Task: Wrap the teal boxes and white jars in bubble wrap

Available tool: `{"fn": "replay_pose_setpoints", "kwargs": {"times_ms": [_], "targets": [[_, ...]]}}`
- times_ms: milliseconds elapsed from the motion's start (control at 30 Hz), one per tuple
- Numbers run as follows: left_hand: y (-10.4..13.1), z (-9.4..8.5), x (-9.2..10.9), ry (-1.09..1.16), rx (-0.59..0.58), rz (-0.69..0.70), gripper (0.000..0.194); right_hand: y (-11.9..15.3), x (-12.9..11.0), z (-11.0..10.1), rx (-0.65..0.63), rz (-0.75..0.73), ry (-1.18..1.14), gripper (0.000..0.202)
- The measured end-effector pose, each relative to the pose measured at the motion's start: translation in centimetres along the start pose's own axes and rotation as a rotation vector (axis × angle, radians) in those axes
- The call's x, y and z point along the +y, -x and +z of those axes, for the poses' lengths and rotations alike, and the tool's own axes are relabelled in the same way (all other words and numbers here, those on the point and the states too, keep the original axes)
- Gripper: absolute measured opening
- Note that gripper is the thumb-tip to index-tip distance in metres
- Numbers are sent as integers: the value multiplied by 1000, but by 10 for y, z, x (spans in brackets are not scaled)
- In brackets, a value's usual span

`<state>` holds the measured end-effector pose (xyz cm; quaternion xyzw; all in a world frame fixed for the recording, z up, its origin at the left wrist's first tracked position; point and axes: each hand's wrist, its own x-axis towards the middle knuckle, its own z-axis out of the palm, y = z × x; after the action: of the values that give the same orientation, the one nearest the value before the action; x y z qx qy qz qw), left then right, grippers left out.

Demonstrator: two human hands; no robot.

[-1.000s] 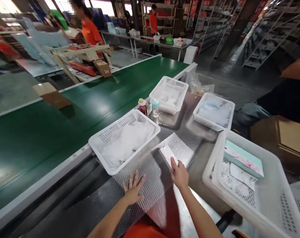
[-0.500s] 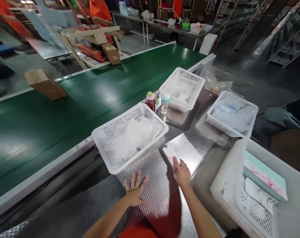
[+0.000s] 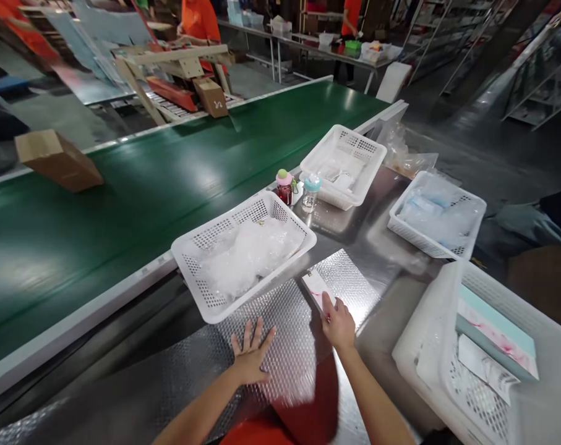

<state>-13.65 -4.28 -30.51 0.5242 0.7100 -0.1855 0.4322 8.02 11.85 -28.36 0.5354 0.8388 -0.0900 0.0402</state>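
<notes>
A sheet of bubble wrap (image 3: 284, 346) lies flat across the metal table. My left hand (image 3: 252, 358) rests on it with the fingers spread, holding nothing. To its right, my right hand (image 3: 339, 321) grips the near end of a small white box (image 3: 315, 285) with pink marks. This box lies on the bubble wrap, close to its far right part. Just beyond my hands stands a white basket (image 3: 206, 303) with crumpled clear plastic (image 3: 247, 256) inside.
Behind are a red bottle (image 3: 284, 190), a clear bottle with a teal cap (image 3: 310, 193) and another basket (image 3: 377, 154). More baskets stand at right, one holding a teal box (image 3: 498, 321). A green conveyor (image 3: 169, 185) carries a carton (image 3: 60, 161); people in orange are beyond.
The carton on the conveyor has moved left. Both hands and the small white box are in nearly the same place; the camera view has shifted slightly.
</notes>
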Motion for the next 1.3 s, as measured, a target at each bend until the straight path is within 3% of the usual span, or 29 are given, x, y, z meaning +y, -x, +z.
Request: {"fn": "replay_pose_setpoints", "kwargs": {"times_ms": [600,800,900,1000,1133,1233,1300], "targets": [[7,-6,4,24,-6,-2,114,-8,13,1,40,-8,39,61],[5,2,4,-20,28,-26,115,-7,12,-6,10,2,-55,65],[0,10,1,-45,46,-22,115,-24,29,-16,62,137,-166,70],[2,13,4,-81,66,-30,115,-51,60,-28,143,365,-145,56],[12,3,13,-138,31,-90,111,-75,96,-33,109,483,-104,39],[10,-15,23,-155,147,-113,84,-82,108,-31,65,487,-92,32],[2,-29,37,-15,286,13,61,-85,111,-31,44,480,-82,25]]}}
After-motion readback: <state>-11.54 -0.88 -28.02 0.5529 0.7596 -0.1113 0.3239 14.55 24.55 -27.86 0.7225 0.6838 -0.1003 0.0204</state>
